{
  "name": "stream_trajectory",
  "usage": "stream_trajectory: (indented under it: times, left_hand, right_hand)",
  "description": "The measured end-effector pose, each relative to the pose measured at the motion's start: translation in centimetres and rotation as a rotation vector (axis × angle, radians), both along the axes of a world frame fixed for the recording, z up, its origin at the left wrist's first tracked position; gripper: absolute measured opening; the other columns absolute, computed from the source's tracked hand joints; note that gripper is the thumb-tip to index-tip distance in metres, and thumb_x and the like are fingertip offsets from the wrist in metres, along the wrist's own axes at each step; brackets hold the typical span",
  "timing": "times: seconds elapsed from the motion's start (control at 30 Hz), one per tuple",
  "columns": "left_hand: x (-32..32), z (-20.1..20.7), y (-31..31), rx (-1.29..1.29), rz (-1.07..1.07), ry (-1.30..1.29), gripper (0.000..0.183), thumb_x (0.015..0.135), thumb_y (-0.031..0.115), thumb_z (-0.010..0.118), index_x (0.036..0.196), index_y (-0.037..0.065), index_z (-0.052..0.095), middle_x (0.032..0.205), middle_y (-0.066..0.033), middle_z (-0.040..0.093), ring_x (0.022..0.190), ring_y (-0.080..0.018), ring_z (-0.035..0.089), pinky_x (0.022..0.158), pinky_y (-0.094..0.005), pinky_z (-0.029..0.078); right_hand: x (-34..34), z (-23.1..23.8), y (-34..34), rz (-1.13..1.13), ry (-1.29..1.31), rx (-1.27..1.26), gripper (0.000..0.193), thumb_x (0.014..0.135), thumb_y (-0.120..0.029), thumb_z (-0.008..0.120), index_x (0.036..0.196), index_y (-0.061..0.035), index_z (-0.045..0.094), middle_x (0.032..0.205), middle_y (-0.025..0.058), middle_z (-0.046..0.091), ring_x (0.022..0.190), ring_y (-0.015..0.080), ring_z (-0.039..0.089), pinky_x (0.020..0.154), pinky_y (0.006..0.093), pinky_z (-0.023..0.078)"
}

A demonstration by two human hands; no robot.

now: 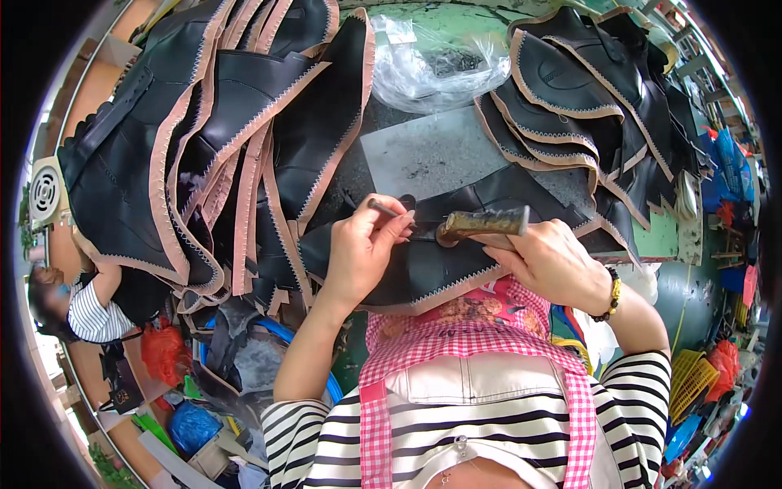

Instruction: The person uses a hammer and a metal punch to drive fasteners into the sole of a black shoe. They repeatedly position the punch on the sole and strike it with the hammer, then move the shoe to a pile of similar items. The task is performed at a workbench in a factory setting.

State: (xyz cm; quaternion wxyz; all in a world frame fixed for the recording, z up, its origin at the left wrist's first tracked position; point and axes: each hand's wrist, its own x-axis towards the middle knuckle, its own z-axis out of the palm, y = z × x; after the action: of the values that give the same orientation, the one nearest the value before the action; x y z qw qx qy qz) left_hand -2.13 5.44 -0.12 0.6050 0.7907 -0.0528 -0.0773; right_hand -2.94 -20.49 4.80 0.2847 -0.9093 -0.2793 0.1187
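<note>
My left hand (pixel 358 253) is closed, pinching a thin dark metal punch (pixel 380 209) between thumb and fingers. It is over a black leather piece (pixel 444 265) with a tan zigzag-stitched edge, lying at the table's near side. To the right, my right hand (pixel 554 265) is wrapped round the handle of a hammer (pixel 487 223). The worn brownish head hangs over the same leather, a little right of the punch. Most of the handle is hidden by my fingers. Whether the punch tip touches the leather I cannot tell.
Large overlapping black leather pieces (pixel 314 134) fill the table's left side; another pile (pixel 570 81) is at the right. A pale grey plate (pixel 423 151) and a clear plastic bag (pixel 440 77) lie between them. At far left another person (pixel 102 306) sits.
</note>
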Motion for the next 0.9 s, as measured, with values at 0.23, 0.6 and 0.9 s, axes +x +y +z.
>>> stream_trajectory:
  times: [0.23, 0.6, 0.9]
  left_hand:
    - [-0.1, -1.1, 0.2, 0.074, -0.030, -0.071, 0.011, 0.092, 0.010, 0.065, 0.095, 0.000, 0.062, 0.079, -0.0053, 0.069, 0.073, -0.0095, 0.067, 0.067, -0.0238, 0.055]
    - [0.0, 0.1, -0.4, 0.237, -0.059, -0.225, 0.008, 0.087, 0.005, 0.068, 0.090, 0.000, 0.063, 0.071, -0.0075, 0.067, 0.065, -0.0136, 0.067, 0.060, -0.0254, 0.051]
    - [-1.2, -0.2, -1.2, 0.418, -0.074, -0.470, 0.025, 0.080, 0.000, 0.068, 0.104, 0.003, 0.061, 0.085, -0.0140, 0.065, 0.076, -0.0329, 0.066, 0.066, -0.0374, 0.054]
  right_hand:
    - [0.0, -0.2, 0.3, -0.012, -0.003, -0.021, 0.026, 0.091, -0.024, 0.062, 0.099, -0.0006, 0.054, 0.059, 0.0190, 0.058, 0.055, 0.0392, 0.059, 0.051, 0.0460, 0.047]
    - [0.3, 0.4, 0.1, 0.004, 0.016, -0.012, 0.027, 0.091, -0.022, 0.063, 0.097, 0.0020, 0.053, 0.063, 0.0195, 0.059, 0.057, 0.0394, 0.060, 0.051, 0.0451, 0.047]
    - [1.3, 4.1, 1.4, 0.107, -0.074, -0.003, 0.020, 0.088, -0.020, 0.063, 0.105, -0.0116, 0.067, 0.071, 0.0151, 0.064, 0.065, 0.0339, 0.066, 0.059, 0.0418, 0.053]
